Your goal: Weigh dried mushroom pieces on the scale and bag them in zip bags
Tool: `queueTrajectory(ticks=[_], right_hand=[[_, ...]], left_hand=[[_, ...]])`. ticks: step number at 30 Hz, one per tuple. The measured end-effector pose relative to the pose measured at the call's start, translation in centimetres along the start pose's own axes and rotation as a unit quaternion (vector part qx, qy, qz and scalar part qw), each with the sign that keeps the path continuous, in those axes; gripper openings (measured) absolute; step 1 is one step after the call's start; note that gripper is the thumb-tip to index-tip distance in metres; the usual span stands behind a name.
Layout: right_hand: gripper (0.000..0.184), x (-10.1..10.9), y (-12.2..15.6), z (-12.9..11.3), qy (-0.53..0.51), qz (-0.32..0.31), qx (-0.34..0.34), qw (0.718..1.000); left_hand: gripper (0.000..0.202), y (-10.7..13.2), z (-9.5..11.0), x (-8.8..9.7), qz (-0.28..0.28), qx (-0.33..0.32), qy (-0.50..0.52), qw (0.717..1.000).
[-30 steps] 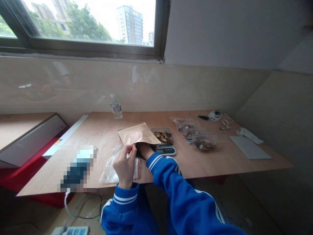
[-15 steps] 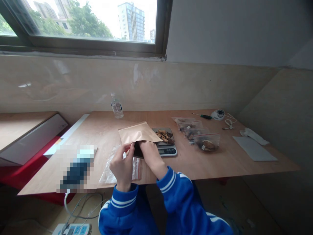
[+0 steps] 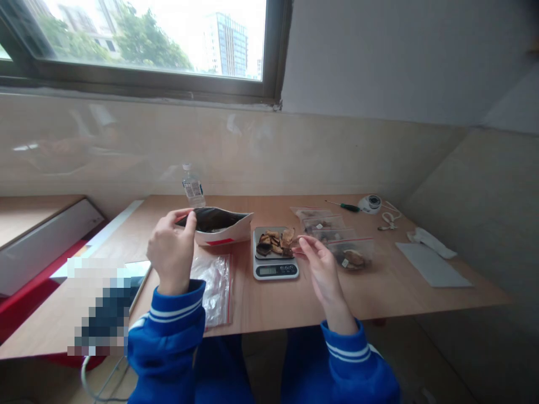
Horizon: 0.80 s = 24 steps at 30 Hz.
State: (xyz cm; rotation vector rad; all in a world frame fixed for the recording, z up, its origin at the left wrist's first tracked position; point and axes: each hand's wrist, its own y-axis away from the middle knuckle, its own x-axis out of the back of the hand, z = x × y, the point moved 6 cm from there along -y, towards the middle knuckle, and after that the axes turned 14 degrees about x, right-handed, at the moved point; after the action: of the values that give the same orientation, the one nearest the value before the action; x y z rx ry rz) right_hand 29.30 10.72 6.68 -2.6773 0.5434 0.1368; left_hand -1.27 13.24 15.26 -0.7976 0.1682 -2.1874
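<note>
My left hand pinches the left end of the open mouth of a paper pouch. The pouch has a dark lining, a pale outside and a red patch on its front. My right hand is beside a small digital kitchen scale, with thumb and fingers closed on a thin dried brown slice at the right edge of the pan. Other dried brown pieces lie heaped on that pan. Clear zip bags lie flat below the pouch.
Several zip bags of dried pieces lie right of the scale. Farther right are a screwdriver, a white camera, a cable and white paper. A water bottle stands at the back. A blurred device lies at left.
My right hand has come out of the pouch and moved right to the scale, with a brown slice in its fingers. My left hand has shifted left and tilted the pouch, its mouth now showing.
</note>
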Motion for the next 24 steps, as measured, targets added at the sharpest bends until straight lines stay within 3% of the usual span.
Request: queueTrajectory(ticks=[3,7,12,15,17,21,24], right_hand=[[0.036,1.8,-3.1,2.7,0.069,0.005,0.035,0.997],[0.03,1.1,-6.7,4.9,0.203,-0.064,0.115,0.97],[0.024,-1.5,-7.4,6.6,0.297,-0.178,0.182,0.92],[0.023,-1.9,-6.8,7.7,0.288,-0.216,0.176,0.916],[0.026,-1.4,-6.6,8.1,0.261,-0.206,0.166,0.928],[0.034,0.8,-6.5,8.2,0.222,-0.13,0.126,0.958],[0.035,2.1,-5.2,7.4,0.211,-0.106,0.109,0.965]], left_hand=[[0.041,-1.9,0.6,-1.6,-0.007,-0.012,0.067,0.998],[0.059,-2.1,0.6,-3.0,-0.043,0.011,0.113,0.993],[0.051,-0.9,-0.4,-1.2,-0.016,0.033,0.136,0.99],[0.042,-0.5,-1.1,-0.1,-0.011,0.06,0.141,0.988],[0.041,-0.4,-1.3,0.4,-0.014,0.07,0.148,0.986],[0.041,-0.2,-1.0,1.4,-0.011,0.059,0.148,0.987],[0.033,1.0,-1.6,1.7,-0.032,0.068,0.092,0.993]])
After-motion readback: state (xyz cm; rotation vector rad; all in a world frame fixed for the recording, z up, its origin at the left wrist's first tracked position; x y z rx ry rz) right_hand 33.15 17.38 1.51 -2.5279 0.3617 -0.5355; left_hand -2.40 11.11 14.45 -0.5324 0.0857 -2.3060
